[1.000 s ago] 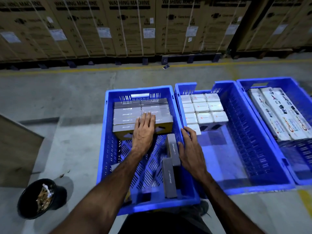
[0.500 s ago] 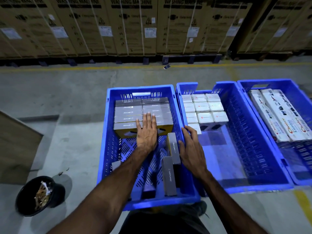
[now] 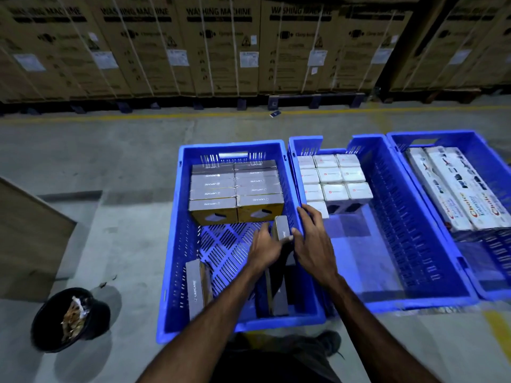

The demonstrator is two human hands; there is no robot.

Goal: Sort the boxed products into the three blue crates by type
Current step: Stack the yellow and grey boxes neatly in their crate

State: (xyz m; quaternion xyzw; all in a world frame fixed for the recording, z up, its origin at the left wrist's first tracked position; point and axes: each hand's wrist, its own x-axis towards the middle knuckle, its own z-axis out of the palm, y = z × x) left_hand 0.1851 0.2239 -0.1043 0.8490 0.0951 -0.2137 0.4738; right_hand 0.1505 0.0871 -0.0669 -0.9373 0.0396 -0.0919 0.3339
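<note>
The left blue crate [image 3: 177,217] holds a stack of grey boxes [image 3: 235,186] at its far end. One grey box [image 3: 281,226] stands on edge by the crate's right wall. My left hand [image 3: 262,250] grips its left side. My right hand [image 3: 313,244] touches its right side with the thumb, fingers spread over the rim between the crates. Another grey box [image 3: 195,288] stands at the near left, and more grey boxes [image 3: 276,295] lie under my left forearm. The middle crate [image 3: 392,217] holds small white boxes [image 3: 331,175]. The right crate [image 3: 442,136] holds long white boxes [image 3: 456,189].
A black bin [image 3: 69,319] with scraps sits on the concrete floor at the near left. A wooden panel [image 3: 30,239] stands at the left edge. Large washing-machine cartons [image 3: 221,45] on pallets line the back, behind a yellow floor line [image 3: 166,116].
My left hand left the top of the grey stack and came back right to the upright grey box. My right hand stayed beside that box, its thumb now against it.
</note>
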